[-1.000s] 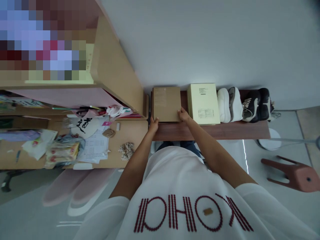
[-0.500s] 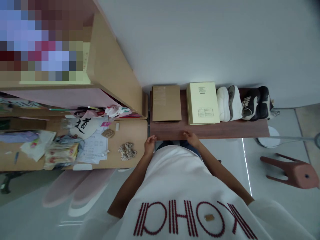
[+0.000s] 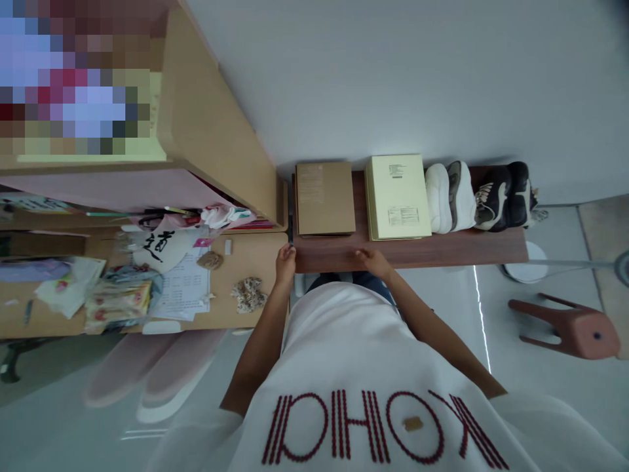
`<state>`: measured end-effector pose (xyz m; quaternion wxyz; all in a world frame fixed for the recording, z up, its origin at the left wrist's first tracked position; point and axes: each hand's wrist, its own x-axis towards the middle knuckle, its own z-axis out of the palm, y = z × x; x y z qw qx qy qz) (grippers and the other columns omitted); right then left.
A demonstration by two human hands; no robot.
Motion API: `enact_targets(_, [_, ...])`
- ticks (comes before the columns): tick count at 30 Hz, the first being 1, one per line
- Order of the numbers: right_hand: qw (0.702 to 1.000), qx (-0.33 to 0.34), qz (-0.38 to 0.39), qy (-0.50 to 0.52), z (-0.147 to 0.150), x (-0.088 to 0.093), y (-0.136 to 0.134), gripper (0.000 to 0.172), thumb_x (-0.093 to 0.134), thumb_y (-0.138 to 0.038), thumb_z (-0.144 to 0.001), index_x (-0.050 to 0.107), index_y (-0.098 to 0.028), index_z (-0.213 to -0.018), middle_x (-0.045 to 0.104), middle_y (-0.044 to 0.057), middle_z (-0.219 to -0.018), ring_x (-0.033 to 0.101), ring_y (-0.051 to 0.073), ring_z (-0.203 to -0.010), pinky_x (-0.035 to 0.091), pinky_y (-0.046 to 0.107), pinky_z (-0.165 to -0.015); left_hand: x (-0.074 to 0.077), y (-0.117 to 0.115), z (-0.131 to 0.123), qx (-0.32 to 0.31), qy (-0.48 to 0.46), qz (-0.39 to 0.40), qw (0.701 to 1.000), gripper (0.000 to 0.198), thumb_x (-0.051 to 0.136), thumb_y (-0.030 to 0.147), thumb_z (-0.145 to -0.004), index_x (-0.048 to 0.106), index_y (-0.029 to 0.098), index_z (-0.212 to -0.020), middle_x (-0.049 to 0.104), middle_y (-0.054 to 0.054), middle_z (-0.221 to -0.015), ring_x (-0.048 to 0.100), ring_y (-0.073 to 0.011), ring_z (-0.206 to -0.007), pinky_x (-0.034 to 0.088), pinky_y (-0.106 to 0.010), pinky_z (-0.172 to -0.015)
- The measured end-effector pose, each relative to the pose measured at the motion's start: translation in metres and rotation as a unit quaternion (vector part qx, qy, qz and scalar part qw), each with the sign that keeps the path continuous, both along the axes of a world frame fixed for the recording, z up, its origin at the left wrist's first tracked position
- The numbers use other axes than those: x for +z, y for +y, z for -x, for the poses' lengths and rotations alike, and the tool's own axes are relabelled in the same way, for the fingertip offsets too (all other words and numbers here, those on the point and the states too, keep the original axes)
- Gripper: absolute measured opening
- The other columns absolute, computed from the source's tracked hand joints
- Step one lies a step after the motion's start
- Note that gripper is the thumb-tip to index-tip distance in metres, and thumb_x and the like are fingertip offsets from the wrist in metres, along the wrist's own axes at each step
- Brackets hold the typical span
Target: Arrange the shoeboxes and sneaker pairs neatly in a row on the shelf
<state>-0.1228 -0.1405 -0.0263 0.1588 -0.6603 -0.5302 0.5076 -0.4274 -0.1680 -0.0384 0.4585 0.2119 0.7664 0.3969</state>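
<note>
My left hand (image 3: 285,263) is at the front left corner of a brown wooden shelf top (image 3: 417,252), by the gap between shelf and desk. Its fingers are curled; what they hold, if anything, is hidden. Over the shelf's front edge lies my right hand (image 3: 374,262), fingers loosely bent and apart, pointing left, with nothing seen in them. Behind the hands, a brown cardboard box (image 3: 325,198) sits at the shelf's left end. A pale yellow box (image 3: 398,196) stands to its right, beside white shoes (image 3: 449,196) and black shoes (image 3: 504,196).
On the left a wooden desk (image 3: 272,255) carries papers (image 3: 184,285), a scrunchie (image 3: 249,295) and a white cap (image 3: 164,249). A tall wooden cabinet side (image 3: 216,111) rises above it. A pink chair (image 3: 181,367) is below the desk. At right stand a reddish stool (image 3: 584,331) and a white round base (image 3: 533,262).
My left hand has moved left and forward to the shelf's left corner. My right hand has shifted slightly forward onto the front edge. The boxes and shoes keep their places on the shelf.
</note>
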Motion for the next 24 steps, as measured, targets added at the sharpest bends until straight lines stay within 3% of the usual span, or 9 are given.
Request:
enact_targets(4, [0.990,-0.081,-0.096,0.070,0.014,0.012,0.024,0.042,0.058,-0.057,-0.095,0.071,-0.023,-0.115,0.078,0.007,-0.111,0.073,0.026,-0.109,0.055,0.049,-0.106,0.015,0.027,0.000,-0.001,-0.028,-0.035,0.999,0.053,0.070,0.052,-0.092,0.062,0.023,-0.136,0.066,-0.014,-0.143,0.058,-0.0293,-0.139,0.046,-0.048,-0.117])
enact_targets(8, [0.979,-0.112,-0.143,0.089,0.025,0.021,0.049,0.065,0.062,-0.071,-0.088,0.065,-0.020,-0.129,0.072,0.015,-0.128,0.068,0.030,-0.123,0.051,0.052,-0.112,0.026,0.058,0.002,-0.027,-0.047,-0.072,0.996,0.066,0.077,0.055,-0.088,0.058,0.021,-0.142,0.062,-0.016,-0.149,0.052,-0.0285,-0.147,0.039,-0.045,-0.123])
enact_targets(13, [0.983,-0.101,-0.143,0.055,0.037,0.020,0.081,0.093,0.064,-0.078,-0.083,0.049,-0.018,-0.152,0.050,0.020,-0.156,0.052,0.035,-0.143,0.043,0.056,-0.120,0.021,0.096,0.006,-0.047,-0.058,-0.068,0.995,0.076,0.078,0.053,-0.088,0.050,0.020,-0.150,0.055,-0.017,-0.157,0.047,-0.0269,-0.151,0.032,-0.043,-0.128])
enact_targets(18, [0.984,-0.103,-0.141,0.030,0.050,0.015,0.105,0.100,0.068,-0.076,-0.081,0.043,-0.014,-0.155,0.043,0.023,-0.161,0.041,0.036,-0.152,0.034,0.054,-0.127,0.009,0.120,0.008,-0.065,-0.032,-0.065,0.995,0.081,0.078,0.057,-0.086,0.048,0.021,-0.153,0.053,-0.018,-0.159,0.046,-0.0282,-0.152,0.032,-0.042,-0.128])
enact_targets(24, [0.990,-0.111,-0.087,0.017,0.063,0.008,0.121,0.096,0.074,-0.060,-0.083,0.037,-0.015,-0.159,0.042,0.021,-0.162,0.036,0.037,-0.155,0.030,0.057,-0.128,0.007,0.125,0.005,-0.098,-0.047,-0.077,0.991,0.074,0.078,0.058,-0.085,0.057,0.017,-0.143,0.058,-0.019,-0.153,0.052,-0.0307,-0.146,0.034,-0.043,-0.125])
